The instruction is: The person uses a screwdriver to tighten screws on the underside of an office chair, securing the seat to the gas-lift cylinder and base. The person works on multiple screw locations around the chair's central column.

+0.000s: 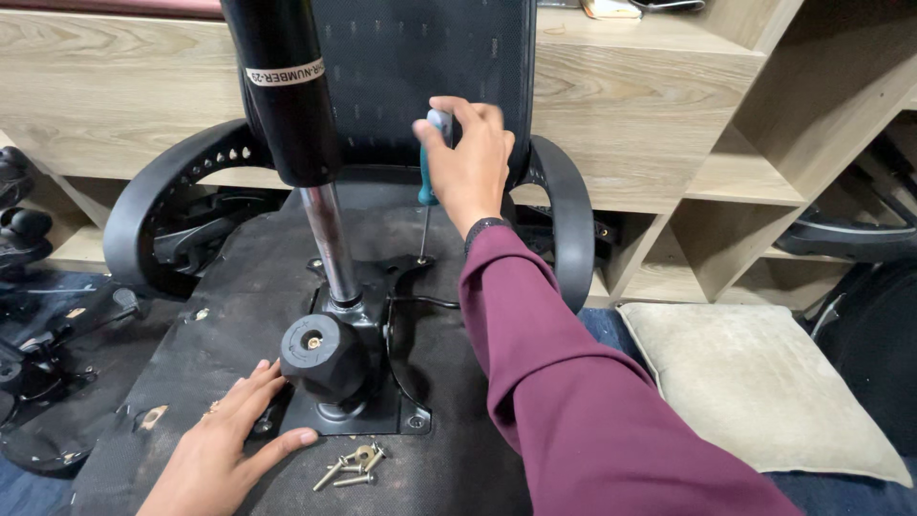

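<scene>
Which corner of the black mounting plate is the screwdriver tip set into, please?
The far right corner hole, under the right hand gripping the screwdriver; the near right corner stands untouched.

I note a beige rectangular fabric cushion (764, 382) lying on the floor just below the pale wooden shelving unit (669, 105); black chair parts (850, 234) rest inside its lower compartment.

Only one label here as far as I can see: a narrow white paper sticker band with dark print (285, 73), wrapped slightly tilted around the upper part of the glossy black gas-lift cylinder (282, 105) that stands up from the overturned chair near the top left of the view. No packages, signs or screens anywhere in view.
</scene>
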